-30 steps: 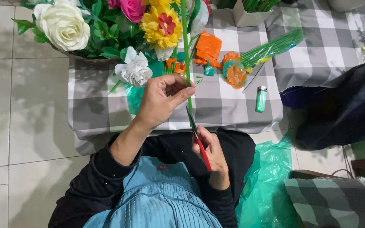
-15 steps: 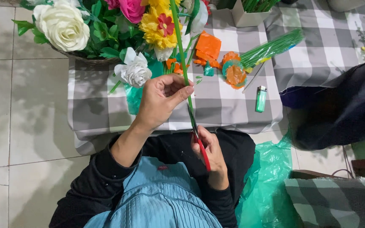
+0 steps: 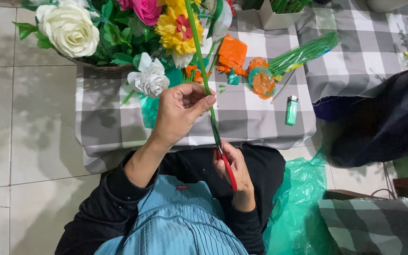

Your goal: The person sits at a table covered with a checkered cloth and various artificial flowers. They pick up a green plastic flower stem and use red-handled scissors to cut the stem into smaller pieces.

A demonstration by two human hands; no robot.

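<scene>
- Small change in the last second: the top of the stem (image 3: 198, 52) has swung a bit to the left, so it now crosses the yellow flower (image 3: 178, 28) instead of running past its right side
- The bottom end hasn't gone anywhere, it's still right down at the scissors (image 3: 227, 170), so it's only the tilt that shifted, the stem pivots around my hands
- For the work in hand I'd read that as me lining the stem up, nothing has come off it that I can see
- My left hand (image 3: 180, 113) hasn't really moved either: it's out over the near edge of the checked cloth (image 3: 251, 125), fingers curled in, thumb and forefinger pinched tight on the stem about halfway along
- Wrist is bent back toward me, forearm coming up from the lower left in a black sleeve
- My right hand (image 3: 239, 172) sits low, close to my lap, just off the table edge, wrapped around the red handles
- The blades point up along the stem and touch it, but I honestly can't tell whether they're parted or closed, my fingers cover too much
- Around it: small white flower (image 3: 149, 78) just left of my left hand, big white rose (image 3: 69, 28) further up left, orange scraps (image 3: 232, 49) and a green lighter (image 3: 291, 109) off to the right, well apart from both hands
</scene>
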